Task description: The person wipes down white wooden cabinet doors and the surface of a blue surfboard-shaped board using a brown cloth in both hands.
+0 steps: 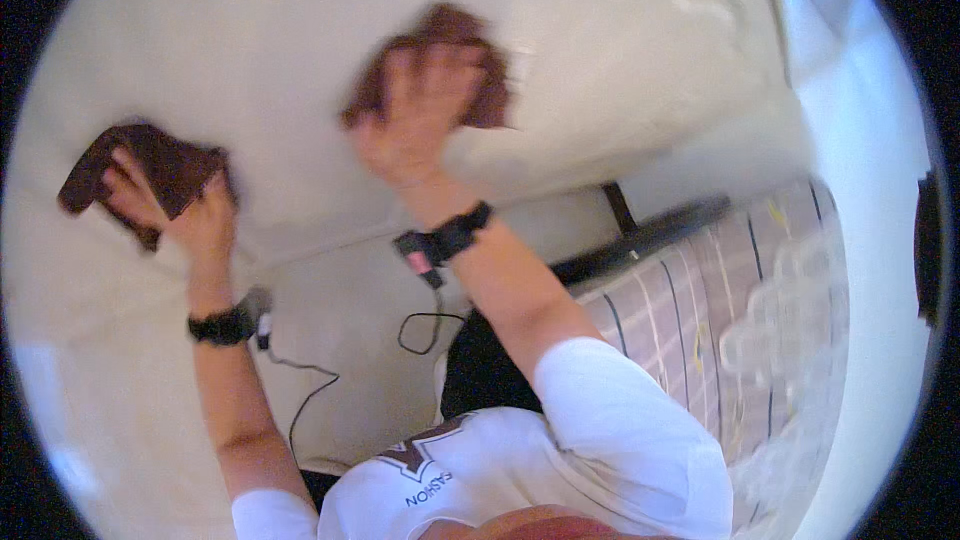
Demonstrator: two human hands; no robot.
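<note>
A dark brown cloth (180,154) is in my left hand (206,221), bunched between the thumb and the spread fingers. Another dark brown cloth (491,101) lies under my right hand (420,105), whose fingers are spread flat over it. Motion blurs this hand and its cloth. Both cloths are against or just over a broad cream-coloured smooth surface (292,90); exact contact on the left cannot be told.
Black wrist straps with thin cables (300,365) hang on both forearms. To the right lies a mattress or bedding in a plaid pattern (720,300), beside a dark bar (645,236). A pale lower edge of the surface runs across the middle.
</note>
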